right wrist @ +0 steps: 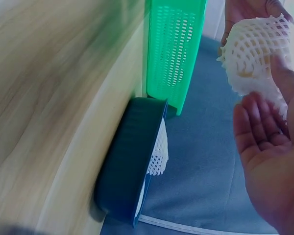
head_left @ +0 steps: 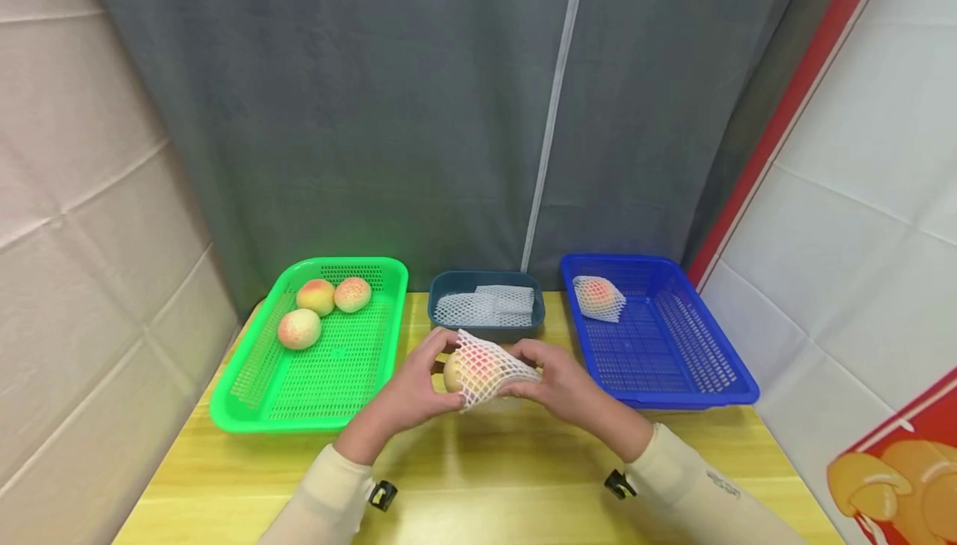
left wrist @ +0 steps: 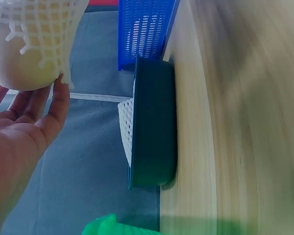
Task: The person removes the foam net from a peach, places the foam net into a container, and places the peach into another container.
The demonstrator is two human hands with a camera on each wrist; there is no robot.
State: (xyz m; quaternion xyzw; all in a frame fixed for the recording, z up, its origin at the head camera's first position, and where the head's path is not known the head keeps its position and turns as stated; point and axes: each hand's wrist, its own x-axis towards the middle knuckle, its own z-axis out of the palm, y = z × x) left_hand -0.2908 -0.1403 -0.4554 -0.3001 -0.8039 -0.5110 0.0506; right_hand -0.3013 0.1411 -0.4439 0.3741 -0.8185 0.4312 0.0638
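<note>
A pale yellow and pink peach [head_left: 452, 372] is partly inside a white foam net sleeve [head_left: 488, 369], held up over the table between both hands. My left hand [head_left: 413, 389] grips the bare end of the peach and the net's open edge, thumb at the near side and fingers at the far side. From the right, my right hand [head_left: 562, 380] pinches the narrower end of the net between thumb and fingers. In the left wrist view, the lower part of the peach [left wrist: 24, 71] shows below the net's ragged edge. The net [right wrist: 255, 51] covers most of the fruit in the right wrist view.
At the left, a green basket [head_left: 340, 379] carries three bare peaches [head_left: 299, 329]. Behind the hands, a dark teal bin [head_left: 486, 333] contains flat foam nets [head_left: 486, 306]. The blue basket [head_left: 673, 346] on the right contains one netted peach [head_left: 598, 297]. A grey curtain hangs behind.
</note>
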